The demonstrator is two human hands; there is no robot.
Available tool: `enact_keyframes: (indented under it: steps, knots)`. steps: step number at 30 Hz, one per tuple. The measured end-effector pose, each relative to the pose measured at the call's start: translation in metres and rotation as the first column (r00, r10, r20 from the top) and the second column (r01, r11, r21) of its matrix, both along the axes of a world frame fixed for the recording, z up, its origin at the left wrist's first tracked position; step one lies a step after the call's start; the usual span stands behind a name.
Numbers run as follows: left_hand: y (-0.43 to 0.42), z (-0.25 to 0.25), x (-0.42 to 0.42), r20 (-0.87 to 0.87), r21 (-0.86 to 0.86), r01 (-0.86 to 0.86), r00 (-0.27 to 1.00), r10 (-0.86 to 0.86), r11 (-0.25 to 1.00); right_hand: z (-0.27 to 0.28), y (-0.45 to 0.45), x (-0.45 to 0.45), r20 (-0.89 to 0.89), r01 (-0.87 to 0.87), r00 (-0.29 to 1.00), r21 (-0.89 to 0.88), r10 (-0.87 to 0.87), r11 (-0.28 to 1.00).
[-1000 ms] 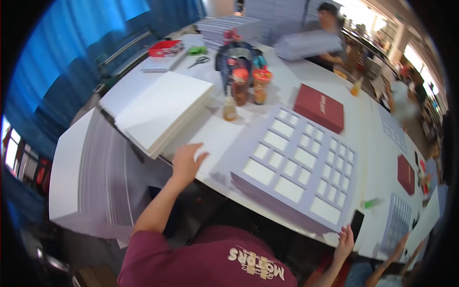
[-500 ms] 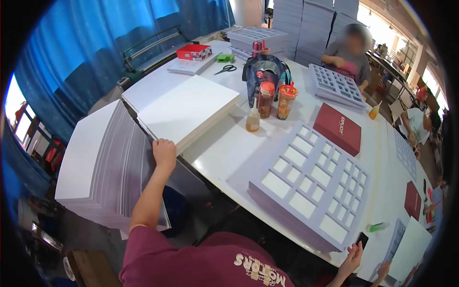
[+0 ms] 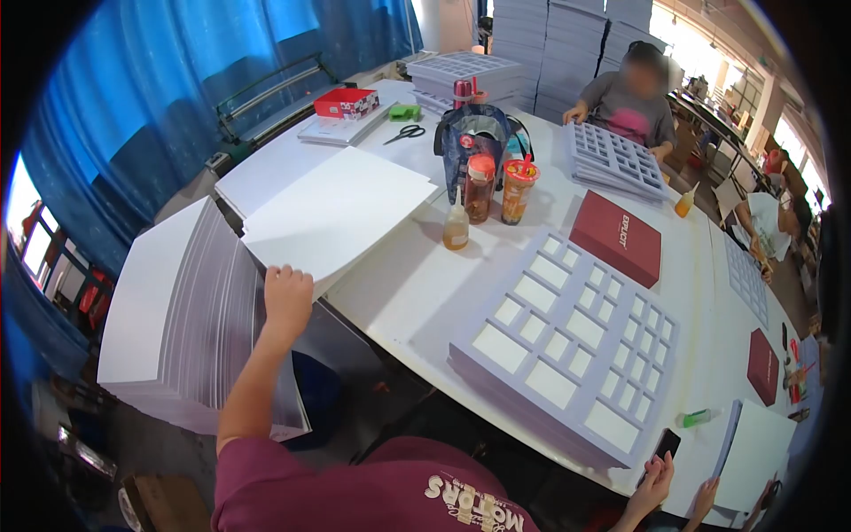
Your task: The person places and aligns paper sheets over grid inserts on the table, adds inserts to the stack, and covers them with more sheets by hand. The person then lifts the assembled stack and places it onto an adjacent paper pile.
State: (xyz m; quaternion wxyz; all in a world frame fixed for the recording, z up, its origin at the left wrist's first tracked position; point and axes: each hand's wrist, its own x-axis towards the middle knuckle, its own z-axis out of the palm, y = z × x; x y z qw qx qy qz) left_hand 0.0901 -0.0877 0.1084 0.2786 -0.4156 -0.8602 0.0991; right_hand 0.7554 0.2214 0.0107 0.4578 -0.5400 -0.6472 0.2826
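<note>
"Blue curtains [image 3: 177, 106] hang behind the long white table [image 3: 399, 310]. Where is the person's left hand [image 3: 290, 301]?"

"At the table's near edge, closed on the near corner of a large, plain white sheet [image 3: 341, 208]. The sheet spreads out ahead of that hand, curving up from the pale stack beneath it."

"And around it?"

"A tall, fanned pile of white boards [image 3: 155, 301] stands just left of the hand. Ahead and to its right is a small clear bottle of amber liquid [image 3: 456, 230]."

"What about the right hand [image 3: 654, 481]?"

"Its fingers are slightly curled at a black phone [image 3: 670, 441] by the table edge; whether they grip it, one cannot tell. Pale grey panels with rectangular compartments [image 3: 572, 350] lie stacked between the two hands, and a flat maroon box [image 3: 618, 238] lies beyond them."

"Anyone across the table?"

"A person in a grey shirt [image 3: 607, 99], both hands at another gridded stack [image 3: 612, 155]."
</note>
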Motion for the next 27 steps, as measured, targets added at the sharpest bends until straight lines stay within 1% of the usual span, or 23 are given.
enact_keyframes:
  steps: [1,3,4,5,6,7,8,9,11,14,16,18,19,20,21,23,25,26,27]
  knots:
    - [-0.001,-0.006,0.008,0.014,0.149,-0.020,1.000,0.018,0.989,-0.002,0.000,0.001,0.002,0.006,1.000,-0.016,-0.006,1.000]
    - [-0.002,-0.018,0.021,0.057,0.430,-0.067,0.997,0.046,0.900,-0.001,0.000,-0.005,-0.010,0.002,1.000,-0.011,-0.002,1.000]
    - [-0.006,-0.027,0.016,0.070,0.531,-0.165,0.986,0.152,0.831,0.001,0.000,-0.006,-0.013,-0.001,1.000,-0.010,0.001,1.000]
    - [-0.012,-0.032,0.010,0.463,0.600,-0.430,0.874,0.146,0.674,0.001,0.001,-0.007,-0.028,-0.004,1.000,-0.004,0.003,1.000]
    - [-0.018,-0.034,0.002,0.774,0.531,-0.684,0.632,0.043,0.500,0.001,0.002,-0.007,-0.045,-0.006,0.999,0.002,0.006,1.000]
    - [-0.025,-0.036,-0.005,0.941,0.338,-0.876,0.309,-0.139,0.344,0.002,0.003,-0.008,-0.062,-0.008,0.998,0.010,0.008,1.000]
    - [-0.032,-0.037,-0.011,0.948,0.183,-0.906,0.060,-0.314,0.382,0.004,0.005,-0.011,-0.059,-0.005,0.998,0.012,0.005,1.000]
    - [-0.028,-0.043,-0.014,0.880,0.222,-0.912,0.035,-0.475,0.345,0.007,0.005,-0.015,-0.058,0.003,0.998,0.013,-0.003,1.000]
    - [-0.021,-0.056,-0.019,0.669,0.265,-0.929,-0.017,-0.743,0.259,0.010,0.002,-0.021,-0.060,0.012,0.998,0.010,-0.011,1.000]
    - [-0.016,-0.065,-0.036,0.511,0.216,-0.976,0.096,-0.854,0.019,0.013,-0.004,-0.026,-0.054,0.021,0.998,-0.001,-0.021,1.000]
    - [-0.010,-0.075,-0.044,0.403,0.171,-0.980,0.160,-0.901,-0.098,0.013,-0.004,-0.020,-0.095,0.019,0.995,0.009,-0.018,1.000]
    - [-0.013,-0.083,-0.053,0.263,0.203,-0.978,0.096,-0.960,-0.043,0.013,-0.008,-0.013,-0.148,0.009,0.989,0.038,-0.003,0.999]
    - [-0.013,-0.089,-0.058,0.191,0.213,-0.977,0.048,-0.980,-0.007,0.016,-0.009,-0.011,-0.142,0.011,0.990,0.039,-0.006,0.999]
    - [-0.013,-0.088,-0.058,0.121,0.188,-0.982,0.021,-0.992,0.002,0.024,-0.011,-0.016,-0.178,0.022,0.984,0.050,-0.013,0.998]
    - [-0.011,-0.081,-0.056,0.047,0.162,-0.987,-0.007,-0.999,0.014,0.034,-0.013,-0.020,-0.148,0.026,0.989,0.065,-0.016,0.998]
    - [-0.008,-0.073,-0.051,0.069,0.286,-0.958,0.011,-0.998,0.010,0.050,-0.015,-0.031,-0.157,0.052,0.987,0.069,-0.041,0.996]
    - [-0.004,-0.062,-0.039,0.035,0.303,-0.953,-0.010,-0.999,0.020,0.066,-0.018,-0.045,-0.115,0.043,0.993,0.108,-0.030,0.993]
    - [0.007,-0.042,-0.017,0.053,0.292,-0.956,0.032,-0.998,-0.016,0.070,-0.018,-0.050,-0.117,0.021,0.993,0.126,-0.006,0.992]
    - [0.013,-0.031,-0.004,0.072,0.329,-0.944,-0.003,-0.997,0.026,0.074,-0.017,-0.056,-0.119,-0.004,0.993,0.142,0.021,0.990]
